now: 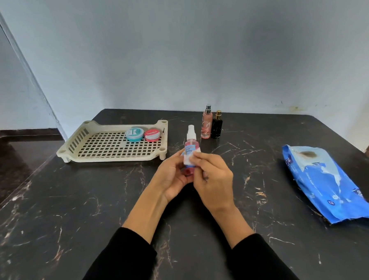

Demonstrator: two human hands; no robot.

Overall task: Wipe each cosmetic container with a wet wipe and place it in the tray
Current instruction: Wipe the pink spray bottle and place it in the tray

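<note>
A: What do you see, from the biggest thing down?

B: The dark marbled bench (97,208) fills the view. At ten o'clock stands the cream slotted tray (107,152); in its far right part lie a teal jar (134,134) and a red tin (152,135), touching each other. At three o'clock lies a blue wet wipe pack (329,185). At twelve o'clock a pink perfume bottle (207,122) and a black perfume bottle (216,125) stand side by side, not yet wiped, I think.

A: And the hands?

B: In the centre, the left hand (170,177) has its grip clamped around the lower body of the pink spray bottle (190,149), which is upright above the bench. The right hand (213,177) pinches a small white wipe (189,160) against the label.

A: How will this bottle handle?

B: It looks light, stiff plastic. When wet it is probably slippery, so hold the body low, as now. The white pump on top seems weaker; I would not take it there.
</note>
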